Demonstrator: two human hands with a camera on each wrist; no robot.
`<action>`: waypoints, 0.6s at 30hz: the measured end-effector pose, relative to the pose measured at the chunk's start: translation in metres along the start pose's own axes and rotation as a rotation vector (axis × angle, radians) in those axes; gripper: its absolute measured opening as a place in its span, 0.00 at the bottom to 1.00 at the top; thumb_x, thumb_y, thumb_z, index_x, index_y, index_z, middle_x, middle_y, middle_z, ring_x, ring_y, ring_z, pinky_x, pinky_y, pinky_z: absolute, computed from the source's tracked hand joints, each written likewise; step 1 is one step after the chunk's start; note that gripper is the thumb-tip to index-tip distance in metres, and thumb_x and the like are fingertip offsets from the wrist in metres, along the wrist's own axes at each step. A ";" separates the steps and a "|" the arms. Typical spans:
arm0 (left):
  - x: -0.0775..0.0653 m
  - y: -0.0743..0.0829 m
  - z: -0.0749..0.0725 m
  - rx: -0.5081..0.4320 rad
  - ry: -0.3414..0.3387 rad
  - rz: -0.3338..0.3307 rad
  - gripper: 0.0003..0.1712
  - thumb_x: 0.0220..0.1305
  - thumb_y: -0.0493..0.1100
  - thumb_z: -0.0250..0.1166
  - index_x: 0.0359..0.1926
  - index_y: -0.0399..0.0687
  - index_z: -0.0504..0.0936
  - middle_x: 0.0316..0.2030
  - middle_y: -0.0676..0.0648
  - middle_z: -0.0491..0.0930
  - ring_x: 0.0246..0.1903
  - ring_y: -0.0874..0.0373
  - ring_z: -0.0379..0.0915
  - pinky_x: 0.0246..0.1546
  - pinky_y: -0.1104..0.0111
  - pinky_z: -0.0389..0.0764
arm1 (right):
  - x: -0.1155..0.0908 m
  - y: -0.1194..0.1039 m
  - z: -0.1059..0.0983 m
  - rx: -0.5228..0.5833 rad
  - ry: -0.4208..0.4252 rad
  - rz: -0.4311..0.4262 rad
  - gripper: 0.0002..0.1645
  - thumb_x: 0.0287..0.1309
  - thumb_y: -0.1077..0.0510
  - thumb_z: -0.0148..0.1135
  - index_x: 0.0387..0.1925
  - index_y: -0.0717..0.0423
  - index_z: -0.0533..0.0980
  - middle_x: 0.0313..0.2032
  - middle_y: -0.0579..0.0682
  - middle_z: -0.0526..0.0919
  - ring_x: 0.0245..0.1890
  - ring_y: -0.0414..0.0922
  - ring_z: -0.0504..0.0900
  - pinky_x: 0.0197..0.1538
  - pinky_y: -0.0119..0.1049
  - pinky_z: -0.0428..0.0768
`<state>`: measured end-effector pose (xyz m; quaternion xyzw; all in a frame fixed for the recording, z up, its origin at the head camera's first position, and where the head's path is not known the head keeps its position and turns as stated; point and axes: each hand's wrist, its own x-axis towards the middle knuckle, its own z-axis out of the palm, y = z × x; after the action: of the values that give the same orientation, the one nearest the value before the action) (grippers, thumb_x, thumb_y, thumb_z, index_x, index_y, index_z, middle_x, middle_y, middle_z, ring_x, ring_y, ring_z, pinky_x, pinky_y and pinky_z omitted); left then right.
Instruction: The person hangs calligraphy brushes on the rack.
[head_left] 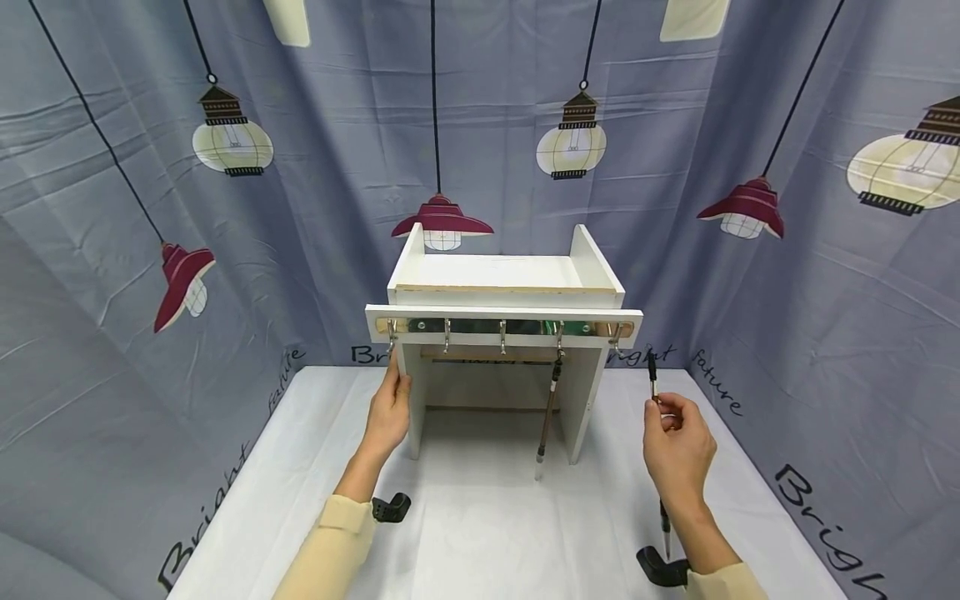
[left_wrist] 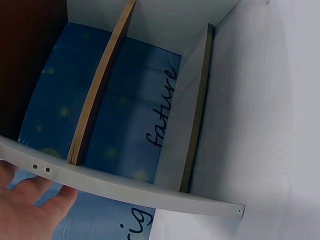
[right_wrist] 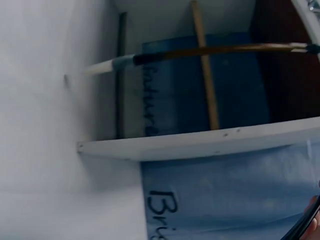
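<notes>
A white wooden shelf rack (head_left: pixel 506 327) stands on the table, with a row of metal hooks along its front rail. From a hook right of centre a calligraphy brush (head_left: pixel 550 408) with a brown handle and pale tip hangs tip down. My left hand (head_left: pixel 386 412) rests against the outside of the rack's left side panel (left_wrist: pixel 120 182), its fingers fairly straight. Off the rack's right side, my right hand (head_left: pixel 678 446) pinches a second brush (head_left: pixel 652 375) near its dark upper end. This brush points downward, its middle partly hidden behind the hand and wrist.
The white tablecloth (head_left: pixel 480 542) extends around the rack. Behind and beside it hangs a blue-grey curtain (head_left: pixel 330 208) printed with lamps and lettering. Black wrist-camera mounts (head_left: pixel 392 507) jut inward from both wrists.
</notes>
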<state>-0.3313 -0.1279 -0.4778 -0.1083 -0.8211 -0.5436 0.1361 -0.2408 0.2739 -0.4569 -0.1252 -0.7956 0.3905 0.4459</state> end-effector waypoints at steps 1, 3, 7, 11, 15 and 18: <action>0.000 0.000 0.000 0.001 0.000 0.004 0.35 0.85 0.54 0.41 0.84 0.60 0.39 0.82 0.43 0.46 0.79 0.41 0.50 0.77 0.45 0.58 | 0.000 -0.003 -0.001 0.008 0.005 -0.004 0.12 0.67 0.61 0.66 0.49 0.63 0.82 0.35 0.56 0.86 0.27 0.24 0.68 0.35 0.24 0.65; 0.000 0.000 0.000 0.004 0.000 0.005 0.35 0.85 0.54 0.41 0.84 0.60 0.39 0.82 0.43 0.46 0.79 0.41 0.50 0.77 0.45 0.58 | 0.001 -0.008 -0.004 0.030 0.014 -0.010 0.12 0.67 0.61 0.66 0.50 0.62 0.82 0.35 0.56 0.86 0.28 0.24 0.69 0.34 0.21 0.65; -0.001 0.000 0.000 0.013 0.003 -0.002 0.35 0.85 0.53 0.41 0.84 0.59 0.40 0.82 0.42 0.48 0.79 0.41 0.51 0.77 0.45 0.59 | -0.001 -0.019 -0.007 0.062 0.024 -0.017 0.13 0.67 0.62 0.66 0.51 0.62 0.82 0.36 0.54 0.85 0.28 0.25 0.71 0.32 0.17 0.66; -0.001 -0.001 0.000 0.013 0.004 -0.003 0.35 0.85 0.52 0.42 0.84 0.60 0.40 0.82 0.43 0.48 0.79 0.41 0.51 0.77 0.45 0.59 | -0.005 -0.034 -0.012 0.094 0.023 -0.044 0.13 0.68 0.63 0.66 0.52 0.63 0.81 0.37 0.54 0.84 0.30 0.28 0.71 0.33 0.16 0.67; 0.000 0.000 0.000 0.017 0.007 0.006 0.35 0.85 0.51 0.42 0.84 0.58 0.41 0.82 0.42 0.49 0.79 0.41 0.51 0.77 0.46 0.58 | -0.009 -0.051 -0.013 0.140 0.019 -0.113 0.13 0.67 0.65 0.66 0.51 0.66 0.81 0.36 0.56 0.84 0.31 0.29 0.71 0.35 0.18 0.67; 0.001 0.000 -0.001 0.016 0.012 0.009 0.35 0.85 0.51 0.42 0.84 0.57 0.41 0.81 0.40 0.51 0.78 0.41 0.53 0.77 0.46 0.59 | -0.013 -0.063 -0.010 0.185 0.014 -0.181 0.12 0.64 0.68 0.68 0.49 0.67 0.81 0.35 0.57 0.84 0.30 0.29 0.71 0.34 0.20 0.68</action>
<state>-0.3327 -0.1287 -0.4771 -0.1075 -0.8242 -0.5370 0.1443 -0.2157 0.2298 -0.4156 -0.0140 -0.7610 0.4197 0.4945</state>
